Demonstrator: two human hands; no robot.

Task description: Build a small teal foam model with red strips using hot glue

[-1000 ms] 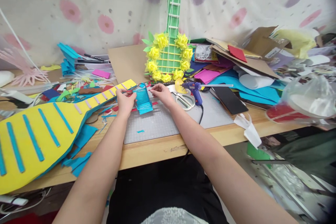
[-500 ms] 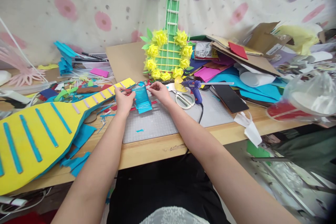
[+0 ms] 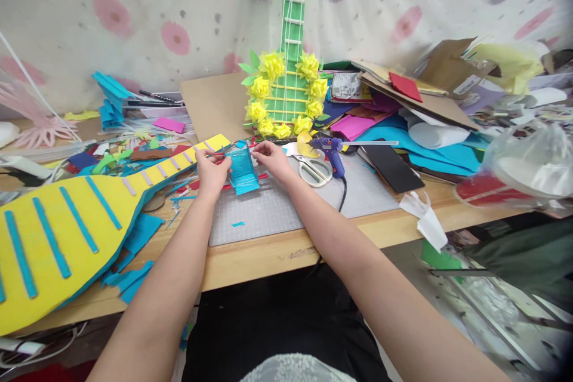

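Note:
A yellow paper instrument [image 3: 76, 227] with blue bars lies aslant at the left, its thin neck reaching towards the middle. At the neck's end is a blue box-shaped head [image 3: 244, 174], with white string across it and red sticks at its sides. My left hand [image 3: 212, 172] is closed on the head's left side, by a red stick. On the other side my right hand [image 3: 272, 159] is pinched close to the head's upper right edge. Whatever lies between its fingertips is too small to make out. Beneath is a grey cutting mat [image 3: 268, 221].
Scissors [image 3: 316, 171], a blue glue gun [image 3: 332, 154] and a phone [image 3: 393, 166] lie right of my hands. A green instrument with yellow flowers [image 3: 290, 77] stands behind. Paper scraps [image 3: 129, 155] cover the left; stacked paper and cardboard [image 3: 416, 101] fill the right back.
Almost nothing differs. The blue head has tipped very slightly between my hands, and both hands keep their places.

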